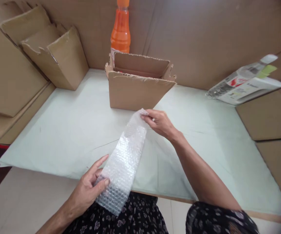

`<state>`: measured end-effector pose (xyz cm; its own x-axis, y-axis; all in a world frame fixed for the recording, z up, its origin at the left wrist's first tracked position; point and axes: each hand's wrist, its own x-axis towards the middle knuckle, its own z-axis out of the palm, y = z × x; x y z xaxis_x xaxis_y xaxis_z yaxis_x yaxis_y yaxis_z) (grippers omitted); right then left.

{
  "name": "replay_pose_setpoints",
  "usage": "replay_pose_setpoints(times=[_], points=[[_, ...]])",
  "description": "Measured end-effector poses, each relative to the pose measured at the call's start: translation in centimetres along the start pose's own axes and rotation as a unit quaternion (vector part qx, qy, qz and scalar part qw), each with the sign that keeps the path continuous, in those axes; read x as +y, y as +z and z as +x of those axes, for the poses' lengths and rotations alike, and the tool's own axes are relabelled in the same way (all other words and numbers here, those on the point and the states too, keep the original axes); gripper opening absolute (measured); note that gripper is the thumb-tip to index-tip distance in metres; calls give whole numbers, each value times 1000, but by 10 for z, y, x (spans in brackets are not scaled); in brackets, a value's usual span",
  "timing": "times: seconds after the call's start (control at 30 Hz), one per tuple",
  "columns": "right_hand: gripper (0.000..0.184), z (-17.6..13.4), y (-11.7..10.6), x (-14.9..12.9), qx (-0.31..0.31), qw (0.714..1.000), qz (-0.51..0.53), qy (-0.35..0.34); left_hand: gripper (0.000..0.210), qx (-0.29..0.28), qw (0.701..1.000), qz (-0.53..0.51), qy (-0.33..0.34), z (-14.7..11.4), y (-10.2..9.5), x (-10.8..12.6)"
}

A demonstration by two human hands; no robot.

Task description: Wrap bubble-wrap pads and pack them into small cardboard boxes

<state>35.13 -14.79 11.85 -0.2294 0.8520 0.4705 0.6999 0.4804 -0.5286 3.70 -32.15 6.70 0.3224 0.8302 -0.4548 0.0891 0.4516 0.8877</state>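
Table (64,130), carton (137,92) beyond bubble wrap (125,154)

One head-worn cam, pretty close, aimed forward and down over the table (69,130), cardboard wall (191,35) at 12 o'clock, lap (146,214) at 6.

At the top of the frame, the orange bottle (121,31) loses its cap to the edge and its base behind the open carton (137,92). The carton's front wall hides most of its inside; a red speck (121,72) there is too small to identify. At right, small print on the clear bottle (236,80) is unreadable. Left-hand boxes (8,71) run out of frame. At lower centre, some fingers of the left hand (88,188) disappear behind the bubble wrap (125,156); the bottom edge cuts the patterned sleeve (218,219).
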Motion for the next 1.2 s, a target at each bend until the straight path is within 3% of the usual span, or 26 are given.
replay_pose_setpoints(times=[0.03, 0.1, 0.2, 0.27, 0.33, 0.43, 0.5, 0.57, 0.63, 0.7, 0.77, 0.83, 0.9, 0.97, 1.07, 1.13, 1.2], points=[[32, 2, 13, 7, -65, 998, 9, 2, 73, 12, 1000, 2, -1, -5, -2, -6], [28, 4, 27, 14, -109, 993, 32, 17, 54, 19, 999, 42, 25, -12, -7, -13], [20, 4, 24, 12, -68, 992, 99, 36, 24, 0, 984, 127, 128, -19, -12, -12], [20, 4, 16, 6, -49, 981, 182, 41, 23, -8, 967, 156, 203, -21, -11, -7], [36, 5, 11, 5, -43, 965, 253, 54, 25, -12, 957, 169, 236, -22, -9, -4], [64, 7, 19, 16, -67, 966, 229, 94, 25, 4, 971, 182, 156, -21, -2, -4], [62, 6, 29, 28, -95, 980, 120, 128, 30, 14, 983, 175, 60, -20, 3, -5], [55, -2, 35, 33, -81, 986, 8, 148, 39, 2, 989, 147, -6, -19, 6, -7], [50, -20, 31, 27, -38, 989, -44, 134, 48, -26, 995, 94, -33, -20, 8, -7], [44, -48, 19, 9, -42, 995, -37, 79, 52, -47, 998, 6, -43, -20, 9, -4], [45, -80, 4, -16, -132, 991, -14, -1, 55, -62, 992, -99, -49, -17, 10, 3], [61, -110, -6, -42, -242, 968, 9, -65, 55, -71, 978, -188, -52, -9, 12, 13], [76, -134, -7, -61, -282, 956, 18, -74, 51, -73, 964, -250, -52, 5, 15, 26], [77, -148, -2, -71, -225, 974, 1, -34, 44, -66, 952, -293, -55, 23, 19, 38], [61, -154, 8, -74, -91, 995, -39, 21, 35, -51, 948, -305, -81, 49, 23, 48], [49, -153, 13, -76, -69, 997, -39, 10, 40, -48, 954, -283, -88, 58, 24, 48], [41, -151, 19, -79, -103, 994, -32, -25, 51, -48, 964, -248, -80, 59, 23, 44]])
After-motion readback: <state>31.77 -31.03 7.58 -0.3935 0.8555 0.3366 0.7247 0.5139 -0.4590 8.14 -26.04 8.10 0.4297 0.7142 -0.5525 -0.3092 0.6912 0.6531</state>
